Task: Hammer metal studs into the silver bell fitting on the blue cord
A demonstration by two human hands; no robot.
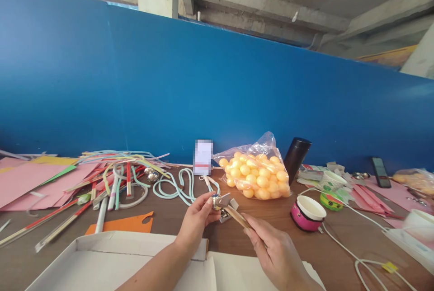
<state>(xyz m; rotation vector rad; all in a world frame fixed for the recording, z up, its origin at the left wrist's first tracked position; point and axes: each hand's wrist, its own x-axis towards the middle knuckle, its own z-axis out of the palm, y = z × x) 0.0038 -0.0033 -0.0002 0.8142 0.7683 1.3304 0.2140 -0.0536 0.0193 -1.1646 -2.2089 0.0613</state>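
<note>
Bell is pinched in my left hand, fingertips only, held just above the table, mid scene, near side. Right hand is closed round a stick, its far tip touching the bell. There's a grey folded bit at the joint, can't tell if it's paper or metal. Both hands grasping, neither loose.

Step, my read: bell being fitted to the stick end. The parts meet but aren't clearly joined yet. Next move calls for fine lining-up, a steady pinch and a small push. The bell is small and round, so it could slip out.

Outward:
- White box lies under my wrists, nearest edge of the table
- Orange card is just left of the left hand
- Teal cords are looped beyond it, with more bells beside them
- Far left there's a heap of straws on pink paper
- Bag of orange balls sits just beyond the hands, with a black flask leaning at its right
- Pink cup is right of the stick, with a white cable running past it
- Phone is far right
- Blue board backs it all
</note>
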